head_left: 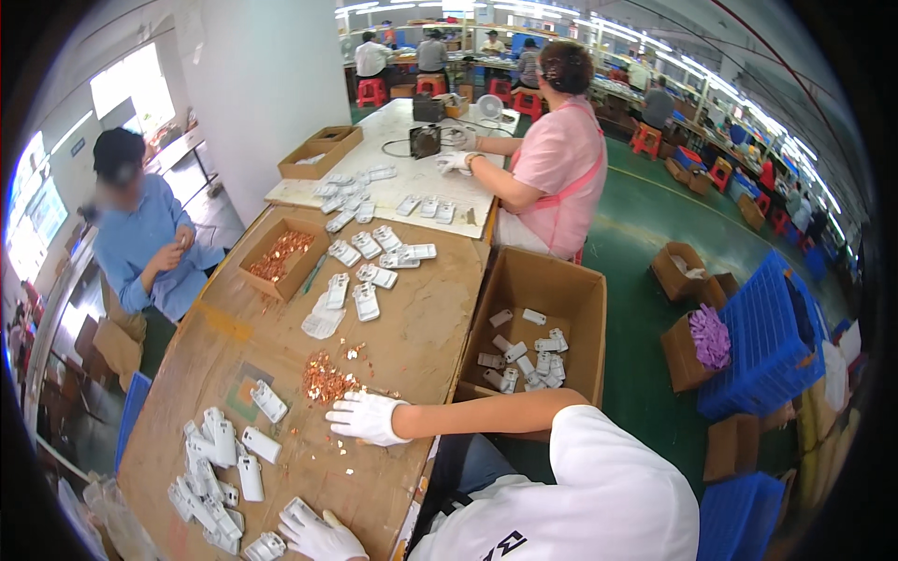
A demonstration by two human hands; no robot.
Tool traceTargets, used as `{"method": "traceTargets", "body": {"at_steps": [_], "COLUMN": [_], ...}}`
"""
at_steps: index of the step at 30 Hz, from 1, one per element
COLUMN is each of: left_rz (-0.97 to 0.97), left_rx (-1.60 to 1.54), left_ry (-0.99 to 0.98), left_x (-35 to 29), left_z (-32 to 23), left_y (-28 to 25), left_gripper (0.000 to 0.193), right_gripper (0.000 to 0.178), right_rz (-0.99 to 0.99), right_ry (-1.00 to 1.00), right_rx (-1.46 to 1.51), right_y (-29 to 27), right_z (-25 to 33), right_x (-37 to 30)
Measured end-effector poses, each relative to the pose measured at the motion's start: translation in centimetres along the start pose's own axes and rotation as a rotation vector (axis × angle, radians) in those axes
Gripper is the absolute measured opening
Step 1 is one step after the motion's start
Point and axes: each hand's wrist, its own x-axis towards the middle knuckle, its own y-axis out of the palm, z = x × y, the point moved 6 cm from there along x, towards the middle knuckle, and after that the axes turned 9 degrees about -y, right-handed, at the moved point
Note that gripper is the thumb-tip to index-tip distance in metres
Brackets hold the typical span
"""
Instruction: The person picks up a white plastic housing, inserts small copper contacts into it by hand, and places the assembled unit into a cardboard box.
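Note:
My right hand [367, 418], in a white glove, lies low over the table with its fingers stretched out, just beside a pile of small copper-coloured metal pieces [325, 379]. Nearer the lower edge, my gloved left hand [321, 537] has its fingers and thumb around a white plastic casing [297, 510], partly hidden by the glove. Another white casing [265, 547] lies next to it. To the left is a heap of similar casings [208, 477]. A single casing [268, 401] rests on a dark greenish square marking on the tabletop.
A carton [283, 254] of copper pieces stands on the brown table [412, 327], with more casings beyond. Right of the table, a deep cardboard box [585, 313] holds casings. One co-worker in pink [561, 159] sits at the far end; another in blue [150, 234] stands left.

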Motion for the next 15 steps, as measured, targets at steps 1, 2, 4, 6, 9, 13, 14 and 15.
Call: {"method": "traceTargets", "body": {"at_steps": [1, 2, 4, 6, 9, 13, 14, 15], "left_rz": [0.047, 0.052, 0.061, 0.038, 0.008, 0.005, 0.016, 0.012], "left_rx": [-0.041, -0.072, -0.217, -0.222, -0.225, -0.295, -0.313, -0.313], "left_ry": [-0.054, -0.007, 0.107, 0.117, 0.136, 0.173, 0.190, 0.197], "left_x": [0.0, 0.1, 0.4, 0.2, 0.2, 0.6, 0.8, 1.0], "left_z": [0.2, 0.4, -0.7, -1.0, -1.2, -1.1, -1.2, -1.2], "left_y": [-0.1, 0.1, 0.6, 1.6, 1.4, 0.6, 0.4, 0.4], "left_gripper": [0.051, 0.048, 0.041, 0.041, 0.039, 0.034, 0.031, 0.031], "right_gripper": [0.063, 0.064, 0.064, 0.061, 0.058, 0.041, 0.041, 0.030], "right_rz": [0.010, -0.035, -0.028, 0.043, 0.006, -0.158, -0.161, -0.175], "right_ry": [0.008, 0.041, 0.162, 0.225, 0.201, 0.150, 0.155, 0.164], "right_rx": [-0.027, -0.049, -0.029, -0.035, -0.038, -0.127, -0.130, -0.113], "right_y": [-0.4, -1.0, -2.1, -1.0, -0.7, -1.6, -1.4, -1.2], "right_z": [0.2, 0.3, -0.4, -1.0, -0.9, -0.7, -0.9, -1.1], "right_x": [0.3, 0.6, -0.6, -1.3, -1.6, -1.1, -0.8, -0.5]}}
